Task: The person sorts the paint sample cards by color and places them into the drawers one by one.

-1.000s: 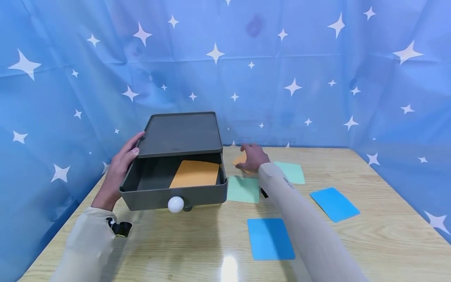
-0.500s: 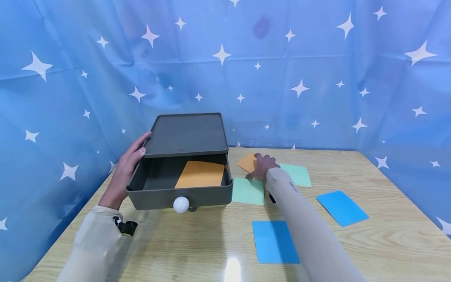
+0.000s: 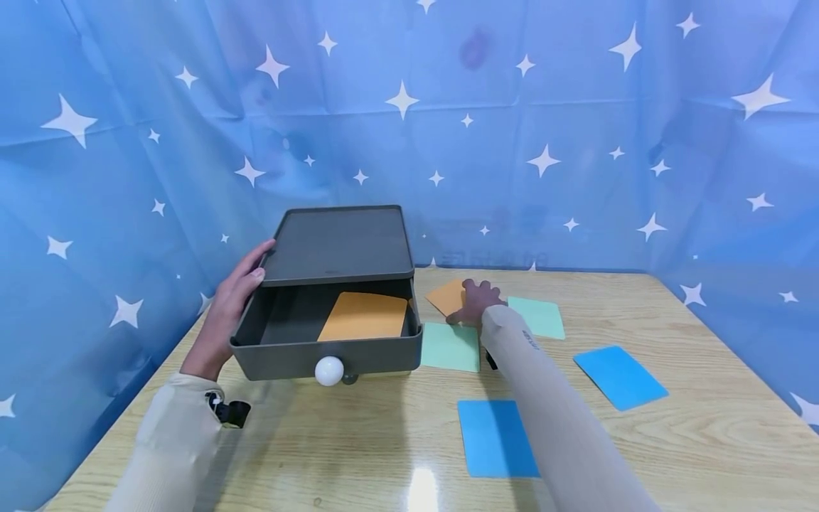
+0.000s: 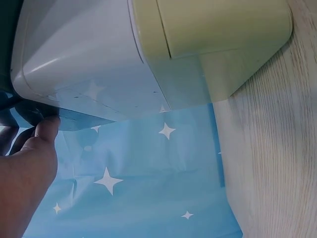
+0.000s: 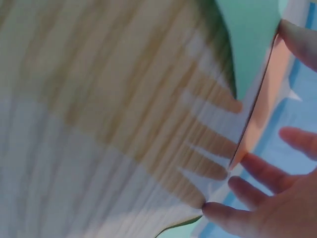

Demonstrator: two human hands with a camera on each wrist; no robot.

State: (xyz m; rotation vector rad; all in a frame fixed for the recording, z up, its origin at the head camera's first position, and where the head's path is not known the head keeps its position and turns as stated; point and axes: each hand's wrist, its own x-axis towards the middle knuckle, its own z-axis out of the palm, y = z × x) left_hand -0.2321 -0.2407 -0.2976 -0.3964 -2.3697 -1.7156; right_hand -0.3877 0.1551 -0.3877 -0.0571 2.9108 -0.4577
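Observation:
My left hand (image 3: 224,309) rests against the left side of a dark grey drawer box (image 3: 339,245), its thumb and fingers along the edge. The top drawer (image 3: 275,353), with a round white knob (image 3: 329,370), stands pulled out. An orange card (image 3: 365,316) lies inside it. On the table behind a mint-green card (image 3: 450,346), my right hand (image 3: 476,302) spreads its fingers over another orange card (image 3: 446,296). In the right wrist view, the fingertips touch down on the table, with thumb and a finger at the edge of that orange card (image 5: 265,106).
A second mint-green card (image 3: 537,317) lies to the right of my right hand. Two blue cards (image 3: 621,377) lie nearer, one partly under my right forearm in the head view. A blue star-patterned curtain (image 3: 480,142) encloses the table's back and sides. White and yellow lower sections (image 4: 223,25) show below.
My right hand has shifted slightly right over the orange card, and its fingers have spread. The orange card has slid a little left. My left hand stays on the drawer box.

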